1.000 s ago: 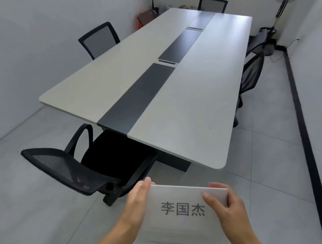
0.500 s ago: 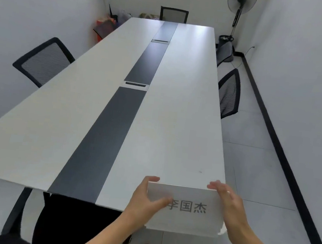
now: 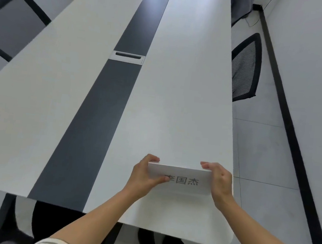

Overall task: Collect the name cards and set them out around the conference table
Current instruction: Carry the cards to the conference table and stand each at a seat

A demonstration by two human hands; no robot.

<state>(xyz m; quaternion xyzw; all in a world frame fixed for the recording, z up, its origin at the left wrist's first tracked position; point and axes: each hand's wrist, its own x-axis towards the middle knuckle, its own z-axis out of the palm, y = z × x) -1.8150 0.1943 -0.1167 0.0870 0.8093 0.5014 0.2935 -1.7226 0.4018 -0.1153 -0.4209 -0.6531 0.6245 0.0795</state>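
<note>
Head view: both hands hold 1 white name card (image 3: 181, 179) by its short ends over the near right corner of the long conference table (image 3: 178, 103). The left hand (image 3: 142, 177) pinches the card's left end, fingers curled over the top edge and thumb pressed on the printed face, covering part of the first of 3 dark characters. The right hand (image 3: 219, 181) clasps the right end, fingertips hooked over the top edge. The card stands facing the camera; whether its lower edge touches the tabletop cannot be told. A dark strip (image 3: 100, 115) runs down the table's middle, with a metal cable hatch (image 3: 127, 57) set in it. A mesh chair (image 3: 245, 67) stands along the right side, another chair (image 3: 10, 24) along the left.
</note>
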